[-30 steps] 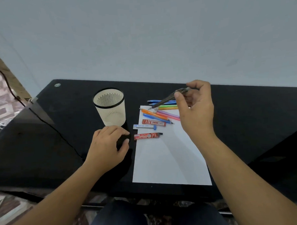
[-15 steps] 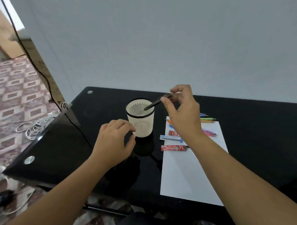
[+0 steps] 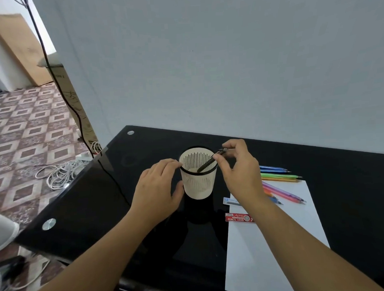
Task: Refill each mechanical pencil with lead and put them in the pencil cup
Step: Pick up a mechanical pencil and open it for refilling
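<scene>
Black glass is what the desk (image 3: 101,203) is topped with, and a cream pencil cup (image 3: 198,188) with a black rim and slotted walls is stood upright on it, nearer the far edge than the near one and about midway along. The cup is held by the left hand (image 3: 157,190): the curled fingers are laid against the rim on its left side and the thumb is pressed to the wall lower down.

A dark mechanical pencil (image 3: 207,165) is pinched near its upper end between the thumb and fingertips of the right hand (image 3: 242,174), which is raised over the right side of the rim. The pencil is tilted, with its lower end already inside the cup's mouth.

A white sheet of paper (image 3: 266,251) is spread from the near edge toward the middle of the desk, right of the cup. A red lead case (image 3: 238,217) is laid across its left border, and a blue lead case (image 3: 230,201) is partly hidden beside the right wrist. Several coloured pencils (image 3: 279,177) are gathered at the sheet's far end, toward the right edge.
</scene>
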A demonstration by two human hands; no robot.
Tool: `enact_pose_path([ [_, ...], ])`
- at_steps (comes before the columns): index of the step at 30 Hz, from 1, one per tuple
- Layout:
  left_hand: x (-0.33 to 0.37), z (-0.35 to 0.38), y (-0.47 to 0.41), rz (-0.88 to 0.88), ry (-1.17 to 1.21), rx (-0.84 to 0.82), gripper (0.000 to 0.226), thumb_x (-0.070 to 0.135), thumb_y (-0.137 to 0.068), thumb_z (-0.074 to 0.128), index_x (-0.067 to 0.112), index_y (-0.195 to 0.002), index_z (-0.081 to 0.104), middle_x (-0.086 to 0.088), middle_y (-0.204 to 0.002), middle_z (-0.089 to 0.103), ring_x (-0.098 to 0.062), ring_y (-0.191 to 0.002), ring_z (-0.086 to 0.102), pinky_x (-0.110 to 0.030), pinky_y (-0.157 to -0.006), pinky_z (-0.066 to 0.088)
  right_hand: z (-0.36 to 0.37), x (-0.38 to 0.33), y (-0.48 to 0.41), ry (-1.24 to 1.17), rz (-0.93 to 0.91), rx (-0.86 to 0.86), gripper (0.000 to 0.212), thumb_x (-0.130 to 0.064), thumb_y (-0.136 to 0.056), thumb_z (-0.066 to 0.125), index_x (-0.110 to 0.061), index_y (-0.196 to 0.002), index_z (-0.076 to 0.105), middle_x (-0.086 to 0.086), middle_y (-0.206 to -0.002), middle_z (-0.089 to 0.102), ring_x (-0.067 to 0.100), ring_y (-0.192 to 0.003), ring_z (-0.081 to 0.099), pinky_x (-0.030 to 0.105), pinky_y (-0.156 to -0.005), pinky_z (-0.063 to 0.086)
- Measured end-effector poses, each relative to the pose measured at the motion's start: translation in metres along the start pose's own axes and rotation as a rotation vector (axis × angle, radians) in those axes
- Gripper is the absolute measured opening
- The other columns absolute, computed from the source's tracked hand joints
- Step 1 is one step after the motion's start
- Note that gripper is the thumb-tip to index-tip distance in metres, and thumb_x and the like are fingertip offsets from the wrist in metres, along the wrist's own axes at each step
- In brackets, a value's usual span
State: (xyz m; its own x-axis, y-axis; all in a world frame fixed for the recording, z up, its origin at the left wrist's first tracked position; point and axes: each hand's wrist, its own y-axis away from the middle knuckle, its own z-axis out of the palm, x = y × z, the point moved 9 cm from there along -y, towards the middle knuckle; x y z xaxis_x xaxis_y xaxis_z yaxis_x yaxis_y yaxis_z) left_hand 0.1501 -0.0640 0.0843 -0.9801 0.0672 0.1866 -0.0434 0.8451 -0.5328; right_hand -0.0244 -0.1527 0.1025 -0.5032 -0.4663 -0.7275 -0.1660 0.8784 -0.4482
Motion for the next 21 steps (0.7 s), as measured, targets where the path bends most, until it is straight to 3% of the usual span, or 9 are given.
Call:
enact_pose_path([
  [2,0.0,-0.001,-0.001,0.01,0.018,0.021,0.039,0.025,-0.083,0.067,0.014,-0.12,0.06,0.001,-0.119,0.063,-0.016,-0.108,0.061,-0.032,-0.09,0.047,0.004,0.004,-0.001,0.019,0.004,0.002,0.022,-0.035,-0.087,0.065,-0.03,-0.106,0.052,-0.011,-0.097,0.067,0.008,-0.091,0.061,0.043,-0.086,0.052],
  [5,-0.001,-0.002,-0.002,0.018,0.027,0.054,0.034,0.024,-0.084,0.067,0.014,-0.116,0.062,0.002,-0.114,0.065,-0.015,-0.103,0.062,-0.03,-0.085,0.047,0.008,0.003,-0.001,0.057,-0.015,-0.005,0.021,-0.036,-0.088,0.064,-0.027,-0.106,0.06,-0.013,-0.095,0.066,0.006,-0.091,0.058,0.045,-0.085,0.052],
  [10,-0.001,-0.001,-0.001,0.011,0.025,0.085,0.032,0.025,-0.085,0.067,0.014,-0.114,0.064,0.001,-0.112,0.067,-0.015,-0.101,0.063,-0.03,-0.084,0.048,0.01,0.004,0.002,0.062,-0.018,-0.018,0.018,-0.036,-0.088,0.063,-0.025,-0.102,0.066,-0.015,-0.095,0.064,0.004,-0.09,0.054,0.037,-0.081,0.054],
  [14,-0.001,-0.001,0.0,-0.001,0.014,0.095,0.032,0.024,-0.084,0.069,0.013,-0.114,0.064,0.001,-0.112,0.066,-0.016,-0.101,0.063,-0.028,-0.083,0.046,0.011,0.005,0.004,0.035,-0.006,-0.024,0.025,-0.037,-0.089,0.062,-0.026,-0.111,0.064,-0.015,-0.101,0.064,0.003,-0.097,0.054,0.035,-0.085,0.051],
  [21,0.016,-0.006,0.004,-0.003,0.056,0.185,0.037,0.03,-0.085,0.062,0.012,-0.116,0.061,-0.002,-0.119,0.061,-0.019,-0.114,0.055,-0.033,-0.09,0.045,-0.019,0.013,0.011,0.037,0.018,0.0,0.023,-0.037,-0.088,0.062,-0.025,-0.109,0.065,-0.013,-0.103,0.063,0.006,-0.098,0.055,0.029,-0.078,0.052],
])
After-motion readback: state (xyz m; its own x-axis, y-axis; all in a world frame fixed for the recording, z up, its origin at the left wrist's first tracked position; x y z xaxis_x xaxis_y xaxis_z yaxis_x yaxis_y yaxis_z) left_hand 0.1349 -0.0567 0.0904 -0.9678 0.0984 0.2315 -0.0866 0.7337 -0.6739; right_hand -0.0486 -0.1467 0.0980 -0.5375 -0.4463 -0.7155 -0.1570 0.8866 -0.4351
